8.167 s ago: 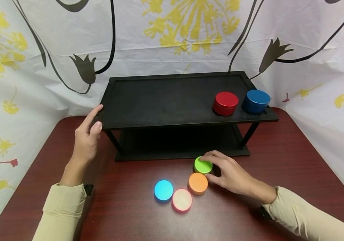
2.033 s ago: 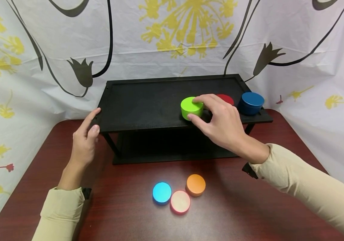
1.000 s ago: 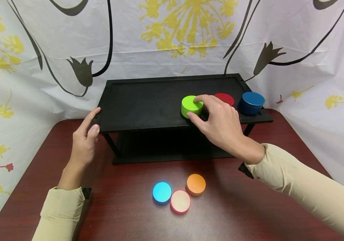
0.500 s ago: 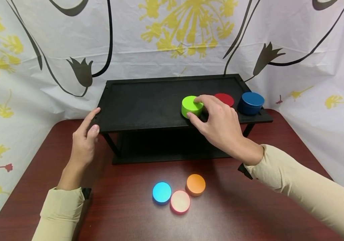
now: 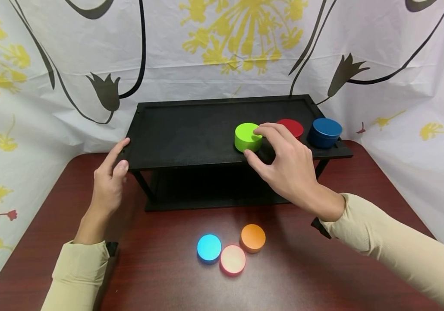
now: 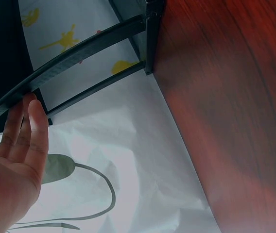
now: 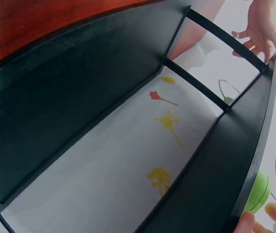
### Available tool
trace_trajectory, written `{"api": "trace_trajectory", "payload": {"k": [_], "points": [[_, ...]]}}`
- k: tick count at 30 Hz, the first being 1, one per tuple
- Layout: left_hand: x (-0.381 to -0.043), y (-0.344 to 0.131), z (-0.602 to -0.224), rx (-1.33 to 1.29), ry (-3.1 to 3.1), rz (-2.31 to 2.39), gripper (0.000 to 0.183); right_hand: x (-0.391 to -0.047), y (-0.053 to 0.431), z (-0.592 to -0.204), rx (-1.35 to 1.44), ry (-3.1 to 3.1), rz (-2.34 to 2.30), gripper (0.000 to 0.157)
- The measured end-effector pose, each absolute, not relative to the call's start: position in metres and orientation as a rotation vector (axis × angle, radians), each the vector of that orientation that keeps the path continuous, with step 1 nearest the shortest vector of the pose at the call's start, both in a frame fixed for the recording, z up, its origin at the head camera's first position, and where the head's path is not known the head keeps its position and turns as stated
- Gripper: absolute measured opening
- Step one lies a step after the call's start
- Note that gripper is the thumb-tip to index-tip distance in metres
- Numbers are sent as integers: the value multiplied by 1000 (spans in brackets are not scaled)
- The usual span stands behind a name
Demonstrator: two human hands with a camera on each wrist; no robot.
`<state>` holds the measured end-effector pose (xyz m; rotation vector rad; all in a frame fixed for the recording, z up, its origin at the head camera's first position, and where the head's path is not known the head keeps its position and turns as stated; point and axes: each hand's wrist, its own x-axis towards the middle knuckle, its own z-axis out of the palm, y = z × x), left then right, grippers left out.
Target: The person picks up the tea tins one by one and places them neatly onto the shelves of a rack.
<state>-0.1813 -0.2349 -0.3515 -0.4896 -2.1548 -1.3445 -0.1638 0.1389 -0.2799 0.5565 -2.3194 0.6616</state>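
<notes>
On the black two-tier shelf (image 5: 190, 134), the light green round tin (image 5: 247, 138) sits upright near the front edge of the top board. My right hand (image 5: 289, 168) is just to its right, thumb and fingers spread apart; in the right wrist view the fingertips appear clear of the green tin (image 7: 259, 191). Behind that hand is a red tin (image 5: 291, 127), partly hidden. A dark blue tin (image 5: 324, 133) stands to its right. My left hand (image 5: 108, 185) rests its nearly straight fingers against the shelf's left end, as the left wrist view also shows.
Three tins lie on the reddish-brown table (image 5: 159, 268) before the shelf: light blue (image 5: 209, 248), orange (image 5: 253, 238) and pink with a pale top (image 5: 233, 260). A patterned white cloth (image 5: 214, 77) hangs behind and at both sides.
The green tin was carried from the table up to the shelf's top board. Over the last half second my right fingers have loosened and drawn slightly right of it. My left hand stays put.
</notes>
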Motion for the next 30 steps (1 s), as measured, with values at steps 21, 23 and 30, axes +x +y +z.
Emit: {"api": "trace_trajectory", "payload": {"k": [21,23,30], "points": [[-193,-243,-366,-493,-2154,-1332,48,-136,157,-302,723,-2180,769,37],[-194,-244,-367,-492,-2155,-1338,48,-134,158,-304,728,-2179,785,38],[-194,-244,-368,-480,-2160,-1349,48,-127,161,-311,742,-2143,848,35]]}}
